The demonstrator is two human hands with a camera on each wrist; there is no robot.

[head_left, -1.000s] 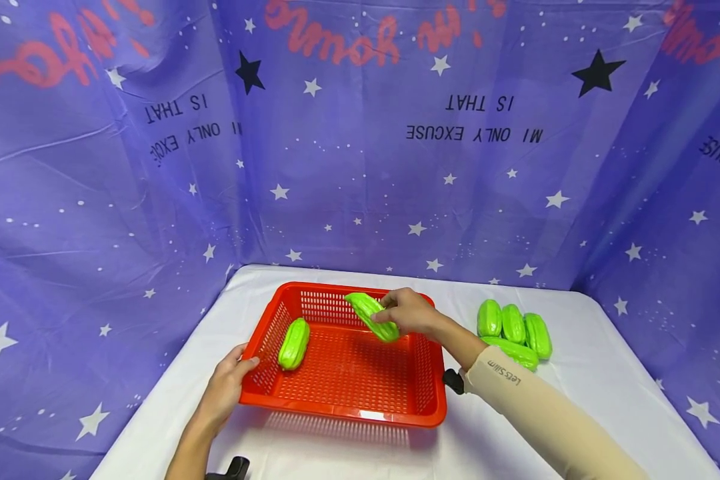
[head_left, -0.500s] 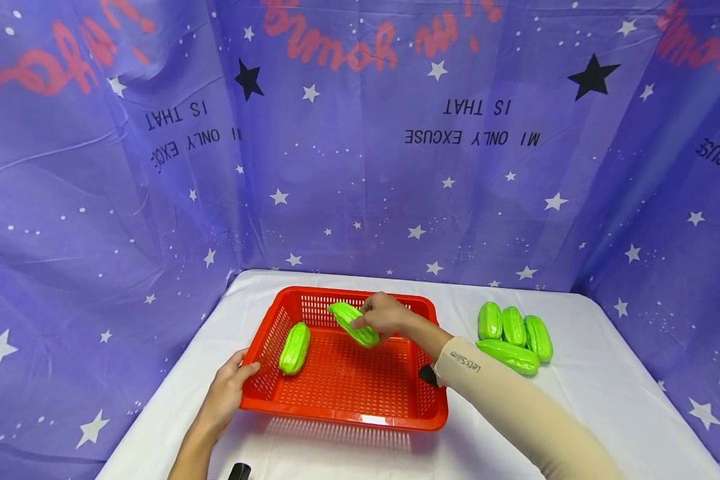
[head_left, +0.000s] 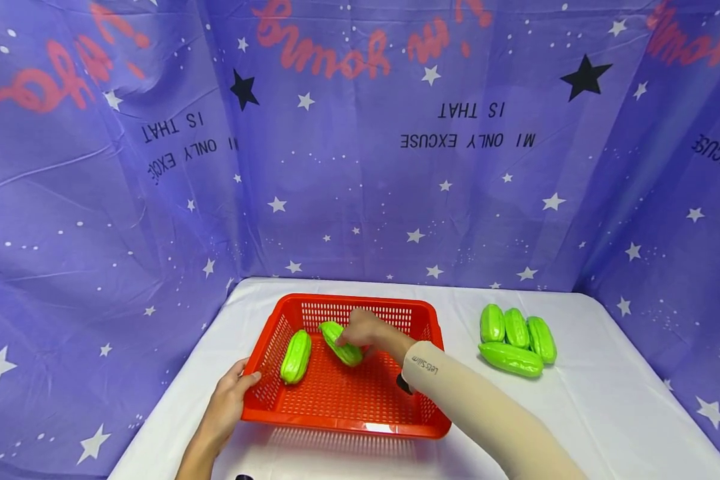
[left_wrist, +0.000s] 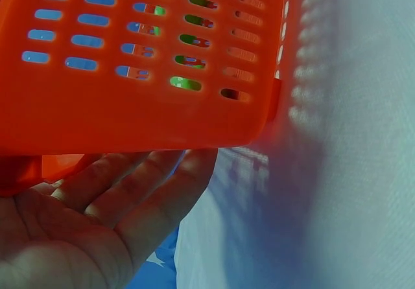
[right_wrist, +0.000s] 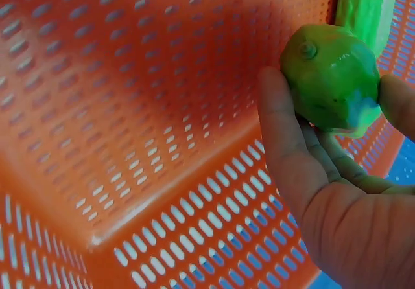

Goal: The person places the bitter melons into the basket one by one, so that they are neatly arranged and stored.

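Grips a gourd (head_left: 345, 353) in the right hand (head_left: 363, 328), inside the basket (head_left: 336, 424); cannot tell if touching its floor. Holds its left rim with the left hand (head_left: 227, 397). Has another gourd (head_left: 297, 357) in the basket, left of the first, and four gourds (head_left: 517, 328) on the table (head_left: 600, 413), to the right.

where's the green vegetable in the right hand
In the head view, the held vegetable is in the right hand inside the red basket, nearer its far side, just right of the basket's other vegetable.

Booth-like setting, starry purple drapes (head_left: 360, 167), white-clothed table (head_left: 606, 407)
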